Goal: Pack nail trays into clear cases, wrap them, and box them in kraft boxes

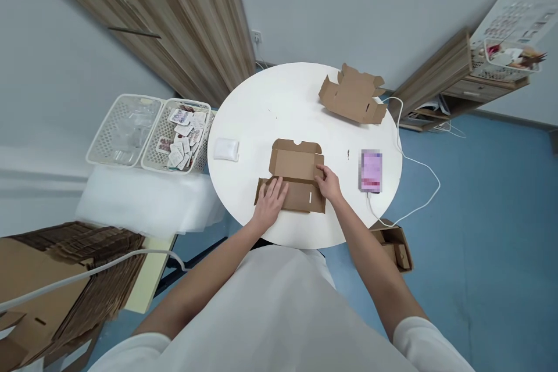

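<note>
A brown cardboard box (295,164), partly folded, lies on the white round table (296,232) in front of me. Its upper panel has small side flaps and a notch in the far edge; the nearer panel shows a white slot. My left hand (271,200) rests with fingers spread and flat on the left part of the nearer panel. At the right side, my right hand (329,183) has its thumb and fingers closed on the box edge, near the fold. A second unfolded cardboard box (355,96) lies at the table's far right. To the left sits a small white packet (226,149).
A phone (370,171) with a white cable lies at the right of the table. Left stand white baskets (176,170), one with many cards, beside clear plastic sheets (143,197) and stacked flat cardboard (104,279). An open carton (394,244) is on the floor at right.
</note>
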